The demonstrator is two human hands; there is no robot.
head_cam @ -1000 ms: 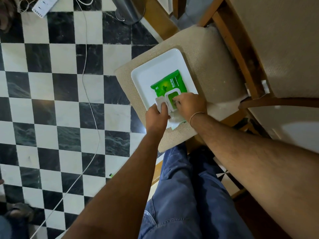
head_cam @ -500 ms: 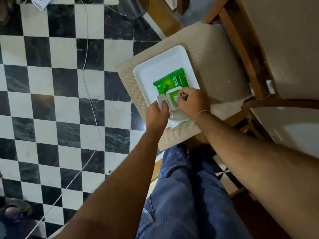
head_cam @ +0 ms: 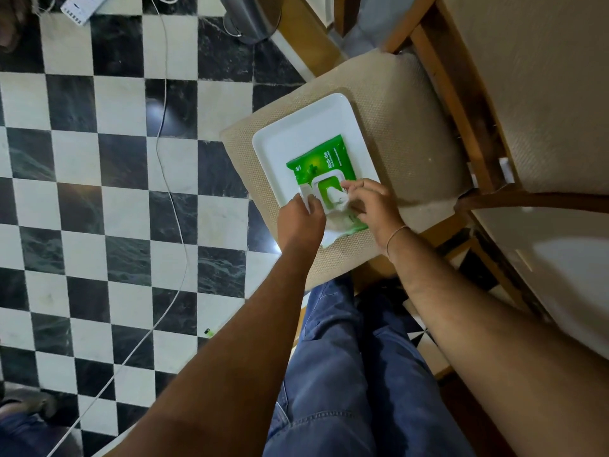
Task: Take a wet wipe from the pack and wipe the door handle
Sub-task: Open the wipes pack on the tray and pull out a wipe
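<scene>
The green wet wipe pack (head_cam: 321, 163) lay on a white tray (head_cam: 290, 140) on the beige seat cushion (head_cam: 402, 127), a little right of the frame's centre. My left hand (head_cam: 300, 222) pinned the opened white flip lid (head_cam: 304, 196) back at the pack's lower left, fingers curled over it. My right hand (head_cam: 370, 206) pinched the white wipe (head_cam: 336, 196) sticking up from the opening, thumb and fingertips closed on it. Checkered floor (head_cam: 99, 192) filled the left of the frame.
</scene>
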